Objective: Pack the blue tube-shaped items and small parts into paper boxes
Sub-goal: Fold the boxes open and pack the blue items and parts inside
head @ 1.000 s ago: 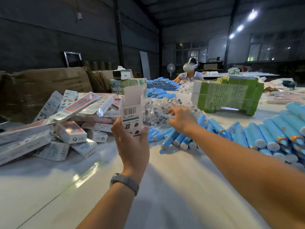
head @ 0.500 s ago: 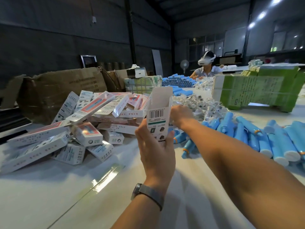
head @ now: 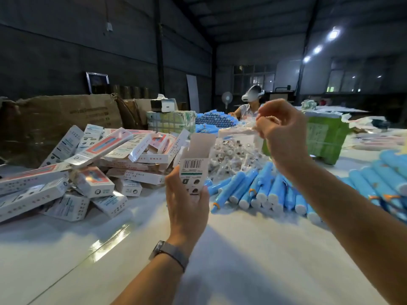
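My left hand [head: 187, 208] grips a white paper box [head: 195, 161] upright, its top flap open and a barcode facing me. My right hand [head: 279, 133] is raised above the table, fingers curled, pinching a small clear plastic packet [head: 253, 125]. Below it lies a heap of small parts in clear bags [head: 233, 155]. Blue tubes with white caps [head: 259, 190] lie in a pile just right of the box, and more blue tubes [head: 383, 181] stretch along the right edge.
A pile of filled and flat white-and-pink boxes [head: 92, 164] covers the left of the white table [head: 220, 249]. Brown cartons [head: 66, 115] stand behind it. A green bundle [head: 323, 137] sits at the right. Another person with a headset [head: 251, 102] sits at the far end.
My right hand has lifted from the heap of bagged parts, now holding a small clear packet up in the air. The left hand keeps the open box upright.
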`<act>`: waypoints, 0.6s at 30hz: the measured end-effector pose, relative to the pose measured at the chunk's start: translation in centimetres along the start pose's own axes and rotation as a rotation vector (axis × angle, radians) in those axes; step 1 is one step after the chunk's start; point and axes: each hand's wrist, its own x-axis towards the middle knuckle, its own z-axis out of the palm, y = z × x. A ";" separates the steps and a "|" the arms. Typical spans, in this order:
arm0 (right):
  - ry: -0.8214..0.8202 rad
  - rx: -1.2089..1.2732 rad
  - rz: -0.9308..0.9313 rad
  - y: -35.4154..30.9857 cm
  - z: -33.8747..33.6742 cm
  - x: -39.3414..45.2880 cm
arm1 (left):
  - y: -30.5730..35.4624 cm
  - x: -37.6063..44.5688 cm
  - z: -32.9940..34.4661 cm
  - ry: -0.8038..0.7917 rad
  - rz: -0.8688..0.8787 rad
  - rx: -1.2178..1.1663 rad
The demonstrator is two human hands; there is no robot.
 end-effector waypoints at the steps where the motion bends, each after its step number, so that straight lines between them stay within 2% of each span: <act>1: 0.010 0.069 0.007 -1.6 -1.0 -0.4 | 0.0 0.1 -0.1 -0.001 0.021 0.022; 4: -0.019 0.245 0.045 -4.8 -3.4 -1.8 | 0.4 -0.1 -0.1 -0.040 0.123 0.099; 7: -0.075 0.321 0.050 -6.0 -4.6 -3.2 | 0.9 -0.6 0.2 -0.077 0.227 0.137; 12: -0.104 0.117 -0.054 -5.2 -4.0 -4.7 | 1.2 -1.1 0.7 -0.109 0.315 0.157; 15: -0.163 -0.047 -0.113 -4.5 -4.0 -5.0 | 1.3 -1.3 0.7 -0.124 0.315 0.138; 18: -0.157 -0.144 -0.135 -4.3 -4.3 -4.8 | 1.4 -1.2 0.7 -0.129 0.313 0.146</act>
